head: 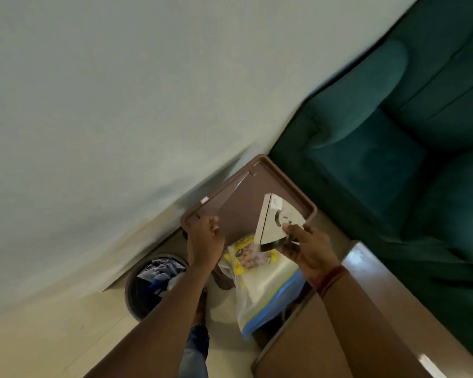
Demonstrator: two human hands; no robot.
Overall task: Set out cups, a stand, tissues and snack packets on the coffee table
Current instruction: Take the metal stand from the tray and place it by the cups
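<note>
hidden: yellow snack packet [246,261] half behind the brown tray [243,197] – all blurry | left hand [205,237]: fingers curled on tray edge | right hand [310,251]: fingers pinch white stand [277,219]

one tray [241,205], one stand [280,221], one packet [245,256]

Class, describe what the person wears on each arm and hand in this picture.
No sleeves or gloves show. The right hand has a band of red and brown threads round its wrist. The left hand has nothing on its wrist.
</note>
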